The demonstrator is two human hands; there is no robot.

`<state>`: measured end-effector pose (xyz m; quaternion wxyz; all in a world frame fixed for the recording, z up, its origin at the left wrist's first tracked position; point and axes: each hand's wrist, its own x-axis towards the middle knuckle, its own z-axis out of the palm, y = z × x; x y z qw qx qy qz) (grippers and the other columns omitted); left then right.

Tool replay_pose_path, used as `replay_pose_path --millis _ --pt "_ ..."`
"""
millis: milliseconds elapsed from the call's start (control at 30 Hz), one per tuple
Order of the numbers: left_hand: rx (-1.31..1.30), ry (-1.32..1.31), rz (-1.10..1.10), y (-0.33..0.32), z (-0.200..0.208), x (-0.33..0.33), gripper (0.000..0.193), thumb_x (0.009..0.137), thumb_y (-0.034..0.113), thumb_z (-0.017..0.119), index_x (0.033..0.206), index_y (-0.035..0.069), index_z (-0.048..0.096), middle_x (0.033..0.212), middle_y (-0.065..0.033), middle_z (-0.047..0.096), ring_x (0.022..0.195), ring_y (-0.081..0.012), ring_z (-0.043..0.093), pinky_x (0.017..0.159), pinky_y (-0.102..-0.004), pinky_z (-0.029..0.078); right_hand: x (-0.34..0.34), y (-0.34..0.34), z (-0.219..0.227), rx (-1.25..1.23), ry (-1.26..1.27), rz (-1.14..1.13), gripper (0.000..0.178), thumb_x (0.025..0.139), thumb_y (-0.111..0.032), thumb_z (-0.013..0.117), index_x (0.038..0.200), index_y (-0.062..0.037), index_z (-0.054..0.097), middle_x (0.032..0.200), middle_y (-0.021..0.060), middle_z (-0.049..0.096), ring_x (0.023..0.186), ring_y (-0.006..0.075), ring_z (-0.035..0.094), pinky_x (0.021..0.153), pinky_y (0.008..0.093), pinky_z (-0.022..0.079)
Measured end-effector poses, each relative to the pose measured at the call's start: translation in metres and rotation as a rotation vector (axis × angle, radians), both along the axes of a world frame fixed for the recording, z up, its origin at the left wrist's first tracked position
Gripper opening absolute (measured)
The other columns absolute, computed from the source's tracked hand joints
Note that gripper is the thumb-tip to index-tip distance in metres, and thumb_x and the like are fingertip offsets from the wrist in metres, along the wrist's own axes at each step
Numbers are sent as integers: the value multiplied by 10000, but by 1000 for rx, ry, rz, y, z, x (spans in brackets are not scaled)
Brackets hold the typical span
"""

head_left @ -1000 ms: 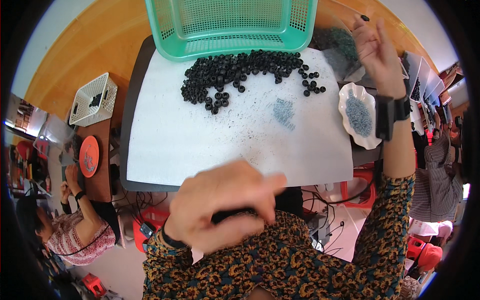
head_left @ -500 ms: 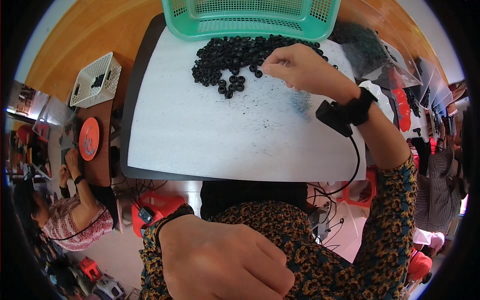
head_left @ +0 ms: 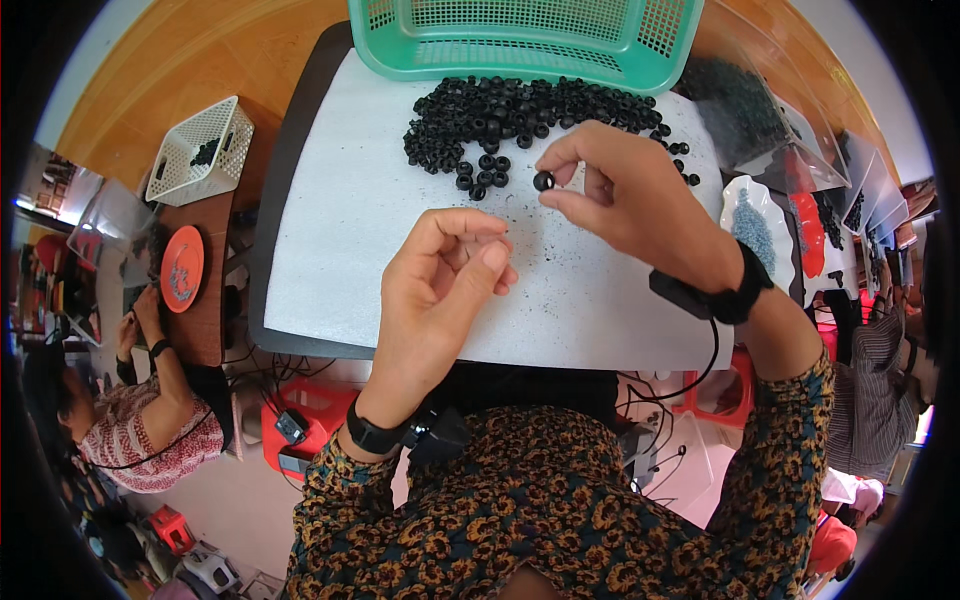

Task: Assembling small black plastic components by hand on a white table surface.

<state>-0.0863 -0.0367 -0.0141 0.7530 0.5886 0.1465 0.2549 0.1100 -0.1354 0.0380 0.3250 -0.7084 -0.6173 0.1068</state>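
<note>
Between the thumb and fingers of my right hand [head_left: 640,190] is a small round black part with a hole in it [head_left: 543,181], held above the white sheet [head_left: 340,260]. To its left, my left hand [head_left: 440,280] is pinched closed, thumb against the curled fingers; whatever lies in that pinch is too small or hidden to make out. Beyond both hands spreads a pile of similar black parts [head_left: 500,112], with several more in a small cluster [head_left: 484,178] at its near side.
A green mesh basket [head_left: 530,60] stands behind the pile. At the right is a white scalloped dish of bluish-grey bits [head_left: 752,230], near clear bins [head_left: 745,100]. On the left a co-worker [head_left: 150,410] sits by an orange plate [head_left: 181,268] and a white basket [head_left: 203,155].
My left hand has risen from near my lap to above the white sheet. My right hand has drawn back from the pile, a black part now showing in its fingers.
</note>
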Motion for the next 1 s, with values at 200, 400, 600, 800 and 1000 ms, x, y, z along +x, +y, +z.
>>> replay_pose_path --millis 200,400,600,800,1000 --pt "-130 -118 -38 -9 1 16 199 944 52 600 1121 -18 545 1087 -116 636 943 -141 634 797 -263 526 -20 -19 7 51 -30 38 247 780 -112 739 990 -71 616 870 80 624 653 222 622 571 308 494" --pt "-101 -119 -4 -15 -2 23 223 936 42 597 1144 -27 554 1026 -130 660 917 -180 660 814 -305 549 -23 -27 -2 148 -163 83 224 790 -119 727 981 -91 612 874 54 607 677 251 634 571 327 506" --pt "-192 -169 -36 -13 -7 25 289 951 33 570 1229 -37 532 1057 -161 667 900 -191 670 799 -296 549 -19 -32 0 226 -126 76 249 813 -102 710 1050 -101 634 879 53 590 632 220 603 551 306 486" --pt "-72 -89 -50 -6 -17 20 272 980 88 521 1231 -14 544 1023 -143 661 883 -217 670 798 -340 544 25 -39 12 117 0 -202 169 870 -119 674 1002 -14 678 817 60 636 582 106 497 533 249 421" --pt "-137 -109 -24 -5 -23 19 174 969 42 524 1128 -22 555 967 -147 662 843 -192 676 758 -311 562 52 -41 2 -54 -135 -137 120 845 -131 650 896 -29 688 806 102 659 694 237 605 645 336 482"
